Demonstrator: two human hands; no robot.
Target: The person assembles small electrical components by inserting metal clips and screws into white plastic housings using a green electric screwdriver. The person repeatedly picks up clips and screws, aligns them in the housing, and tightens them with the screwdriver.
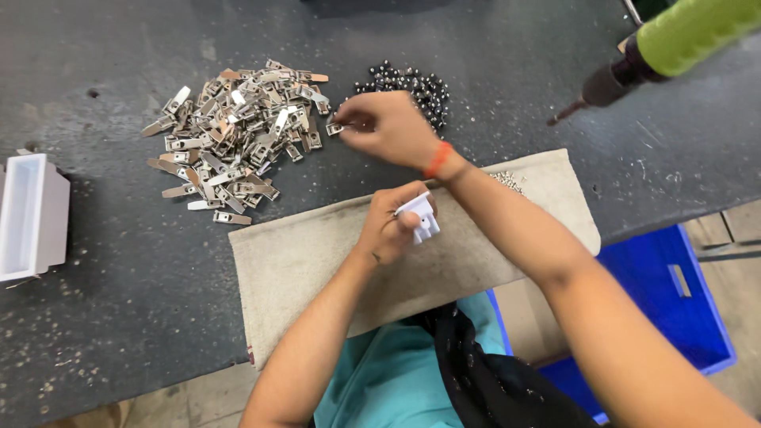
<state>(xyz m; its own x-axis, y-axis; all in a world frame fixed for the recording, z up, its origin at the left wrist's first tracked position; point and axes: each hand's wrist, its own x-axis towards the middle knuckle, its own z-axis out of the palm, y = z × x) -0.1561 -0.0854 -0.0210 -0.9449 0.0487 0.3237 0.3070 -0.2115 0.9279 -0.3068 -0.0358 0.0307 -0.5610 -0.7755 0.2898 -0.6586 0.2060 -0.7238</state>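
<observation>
The left hand (pixel 386 227) is closed around a small white plastic part (pixel 420 217), which is held just above a beige cloth (pixel 317 261) near the centre of the view; the part sticks out of the fist toward three o'clock; the right hand (pixel 388 127) is reached forward to twelve o'clock of the left hand, its fingertips pinched on a small metal clip (pixel 336 127) at the edge of a heap of metal clips (pixel 234 139); an orange band (pixel 437 159) is worn at the right wrist; the two hands are held apart, one beyond the other; the heap is spread at ten o'clock of the hands on the dark surface (pixel 119 301); a cluster of small black beads (pixel 412 85) is seen at twelve o'clock, just behind the right hand; a few tiny silver pieces (pixel 507 181) are lying at the far edge of the cloth, at three o'clock; a white rectangular tray (pixel 28 214) is placed at nine o'clock by the left border; a green-bodied power tool (pixel 658 51) is hung at two o'clock; a blue crate (pixel 666 293) is seen below the surface at four o'clock.
</observation>
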